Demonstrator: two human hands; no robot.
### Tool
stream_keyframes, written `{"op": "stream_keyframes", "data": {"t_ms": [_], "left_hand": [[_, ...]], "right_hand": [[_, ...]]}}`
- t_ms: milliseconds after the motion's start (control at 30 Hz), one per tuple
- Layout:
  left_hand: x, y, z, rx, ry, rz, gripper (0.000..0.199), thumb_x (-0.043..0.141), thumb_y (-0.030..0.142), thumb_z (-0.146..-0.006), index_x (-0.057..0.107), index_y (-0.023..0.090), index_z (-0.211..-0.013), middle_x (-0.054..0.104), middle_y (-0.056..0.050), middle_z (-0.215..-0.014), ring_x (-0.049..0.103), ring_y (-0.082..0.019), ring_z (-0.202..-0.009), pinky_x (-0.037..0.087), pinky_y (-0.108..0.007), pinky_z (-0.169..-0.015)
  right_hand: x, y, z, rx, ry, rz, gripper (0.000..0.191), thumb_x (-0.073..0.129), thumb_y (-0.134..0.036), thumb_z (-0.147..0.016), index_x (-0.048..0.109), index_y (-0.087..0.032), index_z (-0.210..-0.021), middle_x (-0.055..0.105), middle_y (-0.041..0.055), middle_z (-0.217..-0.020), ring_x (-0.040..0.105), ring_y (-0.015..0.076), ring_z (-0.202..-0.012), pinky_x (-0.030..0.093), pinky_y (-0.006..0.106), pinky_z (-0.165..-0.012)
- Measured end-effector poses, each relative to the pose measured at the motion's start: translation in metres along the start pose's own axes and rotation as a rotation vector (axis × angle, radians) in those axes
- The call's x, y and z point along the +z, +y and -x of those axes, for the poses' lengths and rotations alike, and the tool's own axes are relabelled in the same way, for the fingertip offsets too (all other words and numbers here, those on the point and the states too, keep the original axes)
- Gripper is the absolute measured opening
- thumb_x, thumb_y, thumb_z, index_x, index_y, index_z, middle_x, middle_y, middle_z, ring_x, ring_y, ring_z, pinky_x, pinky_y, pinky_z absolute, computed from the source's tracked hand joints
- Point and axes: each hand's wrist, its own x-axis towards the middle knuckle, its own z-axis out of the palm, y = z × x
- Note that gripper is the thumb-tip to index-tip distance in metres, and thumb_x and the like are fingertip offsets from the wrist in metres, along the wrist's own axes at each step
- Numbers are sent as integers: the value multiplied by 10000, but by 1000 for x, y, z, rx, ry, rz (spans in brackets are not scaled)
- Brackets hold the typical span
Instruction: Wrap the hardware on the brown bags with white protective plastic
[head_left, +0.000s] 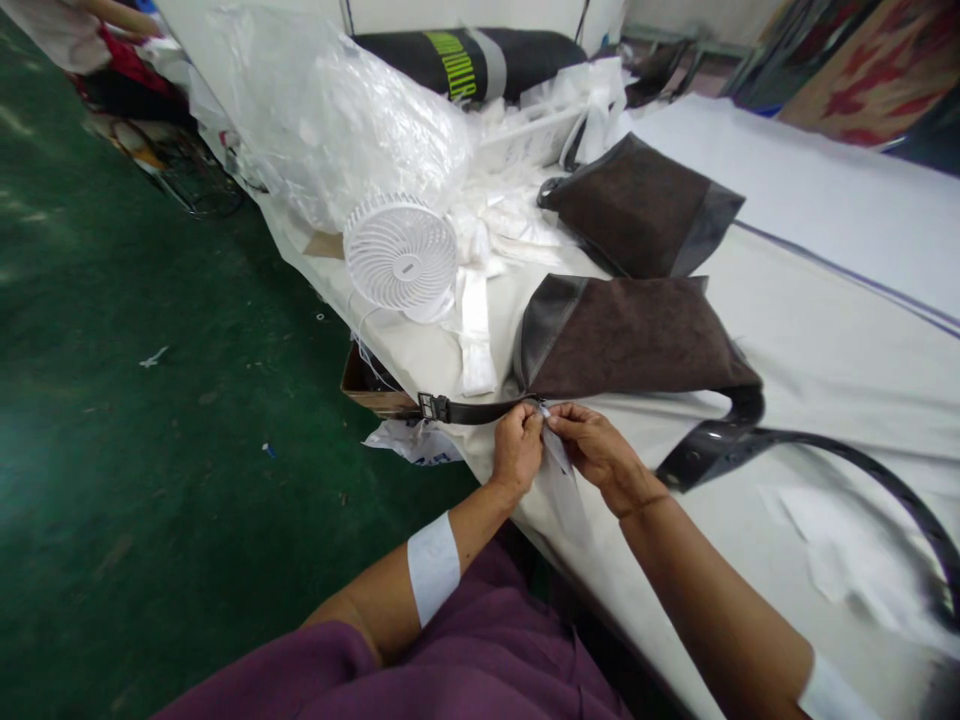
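A brown suede-like bag [637,335] with dark leather-like corners lies on the table in front of me. My left hand [519,445] is closed in a pinch at the bag's near left edge, beside a dark strap [480,411] with a buckle [433,407]. Close against it, the fingers of my right hand [600,450] pinch a thin white strip [568,490] that hangs down over the table's edge. Something small and shiny shows between the fingertips, too small to name. From the bag's right end a long dark strap [847,445] curves away across the table.
A second brown bag [637,205] lies behind the first. To the left stand a white fan [401,255] and clear plastic wrap [337,110]. White strips [475,330] lie beside the fan, before a white box [532,140]. A black roll [525,62] lies behind. A cardboard box [379,400] is below the table edge.
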Motion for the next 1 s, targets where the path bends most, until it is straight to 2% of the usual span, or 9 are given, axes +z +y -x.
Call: {"op": "stream_keyframes", "data": {"t_ms": [167, 267, 433, 600, 833, 1000], "left_hand": [[8, -1, -4, -47, 65, 73, 179, 634, 291, -746, 519, 186, -657, 423, 64, -478, 362, -62, -399, 260, -191, -414], [12, -1, -7, -63, 84, 95, 202, 631, 305, -744, 497, 181, -658, 402, 73, -471, 345, -46, -364, 229, -176, -370], [15, -2, -8, -39, 110, 56, 138, 619, 240, -733, 494, 187, -707, 447, 69, -515, 374, -45, -344, 238, -165, -326], [15, -6, -8, -28, 114, 51, 196, 633, 250, -718, 445, 199, -692, 448, 74, -505, 418, -60, -340, 279, -165, -322], [13, 0, -6, -58, 75, 42, 125, 621, 236, -695, 516, 170, -682, 502, 41, -538, 456, -77, -387, 350, -189, -363], [9, 1, -7, -69, -24, 110, 152, 619, 267, -688, 520, 157, -656, 486, 44, -523, 433, -70, -403, 339, -195, -397]], "right_hand": [[3, 1, -5, 29, 36, -12, 297, 776, -219, -491, 562, -183, -694, 562, -53, -541, 504, 97, -466, 389, 230, -463], [6, 1, -6, 40, 10, -20, 271, 777, -233, -499, 559, -176, -650, 566, -33, -531, 511, 108, -475, 419, 243, -479], [11, 1, -2, 34, -52, -10, 231, 752, -294, -588, 554, -182, -624, 550, -20, -493, 492, 110, -442, 416, 243, -439], [11, 2, 1, 31, -71, -77, 257, 768, -286, -565, 541, -188, -636, 527, -43, -462, 484, 114, -407, 400, 242, -392], [9, 3, 0, -61, 63, -91, 297, 792, -206, -477, 537, -173, -626, 567, -51, -532, 506, 85, -461, 414, 214, -452], [10, 8, 0, -128, 139, -46, 287, 782, -246, -495, 550, -174, -648, 562, -54, -538, 496, 81, -465, 396, 213, -456]]}}
